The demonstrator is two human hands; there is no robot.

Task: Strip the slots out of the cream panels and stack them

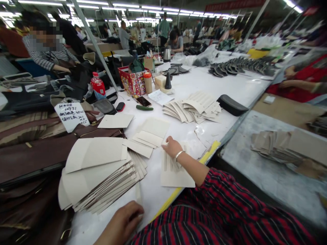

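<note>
My right hand (172, 148), with a bracelet at its wrist, has its fingers pinched together at the far edge of pale cardboard pieces (176, 178) by the table's near edge. The forearm hides part of them. Curled on the white table, my left hand (125, 219) has thumb and fingers drawn together; what they hold, if anything, is hidden. Just beyond it stands a fanned stack of large pale cardboard panels (95, 153). Flat cardboard pieces (153, 131) lie between that stack and my right hand.
Another cardboard pile (196, 105) lies farther back, beside a black case (233, 104). Brown bags (33, 149) crowd the left. A phone (143, 101), a red bottle (97, 86) and a red patterned box (131, 80) stand beyond. A co-worker's red-clad arms (301, 81) are at right.
</note>
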